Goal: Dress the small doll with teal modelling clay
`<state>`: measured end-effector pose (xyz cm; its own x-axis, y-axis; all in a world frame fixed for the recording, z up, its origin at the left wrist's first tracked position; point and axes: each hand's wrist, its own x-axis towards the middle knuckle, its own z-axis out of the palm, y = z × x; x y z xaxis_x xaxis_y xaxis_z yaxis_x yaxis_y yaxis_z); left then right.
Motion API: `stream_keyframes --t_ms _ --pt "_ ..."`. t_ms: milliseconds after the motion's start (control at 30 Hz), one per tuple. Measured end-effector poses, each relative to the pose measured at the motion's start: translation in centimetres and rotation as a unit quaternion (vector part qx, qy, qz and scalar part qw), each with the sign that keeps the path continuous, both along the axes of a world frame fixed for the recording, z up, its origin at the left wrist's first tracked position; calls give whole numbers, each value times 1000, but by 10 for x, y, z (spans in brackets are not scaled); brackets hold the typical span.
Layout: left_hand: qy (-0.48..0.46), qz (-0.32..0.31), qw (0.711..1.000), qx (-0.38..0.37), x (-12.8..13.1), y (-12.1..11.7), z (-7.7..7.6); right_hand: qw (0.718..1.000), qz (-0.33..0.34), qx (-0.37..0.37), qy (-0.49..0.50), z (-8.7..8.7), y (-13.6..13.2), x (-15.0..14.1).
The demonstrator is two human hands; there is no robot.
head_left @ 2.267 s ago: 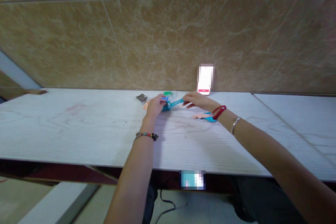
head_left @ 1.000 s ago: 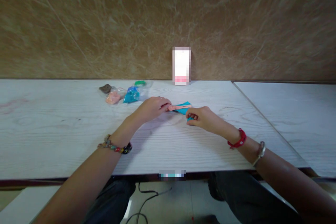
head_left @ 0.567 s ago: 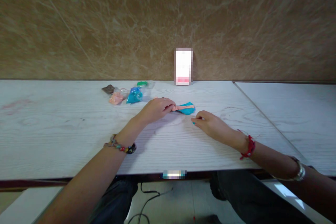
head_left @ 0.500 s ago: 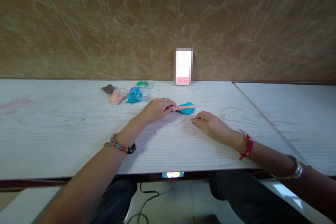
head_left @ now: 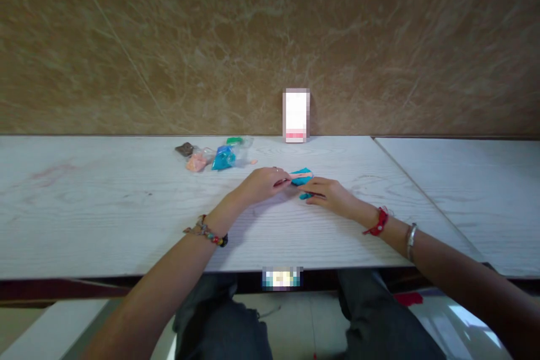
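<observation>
A flat blue modelling clay piece (head_left: 302, 179) with a peach strip along it lies on the white table. My left hand (head_left: 266, 182) has its fingers closed at the left end of this piece, covering that end. Close by on the right, my right hand (head_left: 331, 197) pinches a small blue lump of clay (head_left: 305, 196) between thumb and fingers. The right fingertips are at the lower edge of the flat piece; whether they touch it I cannot tell.
Toward the wall lie bags of blue clay (head_left: 223, 157), peach clay (head_left: 197, 162), green clay (head_left: 234, 140) and brown clay (head_left: 184, 149). A peach crumb (head_left: 253, 161) sits nearby. A phone (head_left: 296, 115) leans on the wall. Another lit screen (head_left: 282, 278) is at the front edge.
Earlier, both hands stretched blue clay out at the bag. They have since come to the flat piece; the right hand drew back holding a bit of blue, then moved in closer again.
</observation>
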<state>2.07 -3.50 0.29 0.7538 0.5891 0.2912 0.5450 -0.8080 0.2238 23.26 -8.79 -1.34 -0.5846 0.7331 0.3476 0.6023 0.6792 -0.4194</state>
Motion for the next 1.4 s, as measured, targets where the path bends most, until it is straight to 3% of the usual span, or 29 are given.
stream_keyframes --t_ms 200,400,600,900,1267,1400 --pt "-25 28 998 42 -10 11 1 996 19 48 -75 -5 4 -1" --pt "-46 39 995 74 -12 13 -1 996 -36 79 27 -2 11 9" --pt "-49 37 993 104 -13 13 -1 975 -112 32 187 -4 27 21" --pt "-58 30 991 114 -13 16 -5 958 -95 -81 259 16 25 18" --pt "-84 35 987 131 -16 22 -7 991 -17 -127 46 12 16 14" --pt "-79 50 988 127 -21 23 -8 999 5 -45 -19 6 15 16"
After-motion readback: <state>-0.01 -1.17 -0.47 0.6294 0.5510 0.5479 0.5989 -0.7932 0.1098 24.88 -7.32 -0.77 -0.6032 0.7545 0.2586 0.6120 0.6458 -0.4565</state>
